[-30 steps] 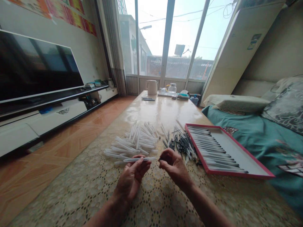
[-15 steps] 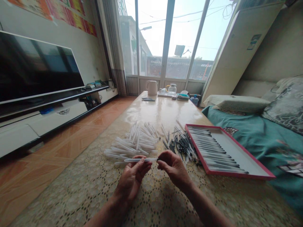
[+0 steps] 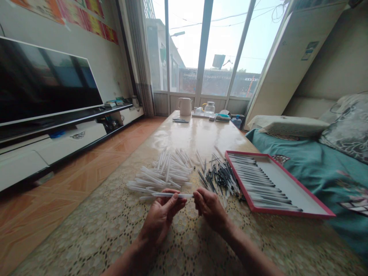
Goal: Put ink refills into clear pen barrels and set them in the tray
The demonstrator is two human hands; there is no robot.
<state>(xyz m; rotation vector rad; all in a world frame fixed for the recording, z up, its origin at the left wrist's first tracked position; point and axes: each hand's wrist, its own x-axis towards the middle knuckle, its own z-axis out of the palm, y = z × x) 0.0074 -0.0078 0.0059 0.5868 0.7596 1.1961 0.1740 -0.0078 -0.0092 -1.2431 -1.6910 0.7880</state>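
right hand [image 3: 209, 207] shifted, patterned table [image 3: 182, 249], tall windows [image 3: 186, 46]

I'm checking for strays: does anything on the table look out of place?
One small black piece lies alone between the white pen barrels and the jumbled black pen parts, as if strayed from the latter. I see no spill or damage.

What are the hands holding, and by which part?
A pen: the left hand grips it around its middle, the right hand at its right end.
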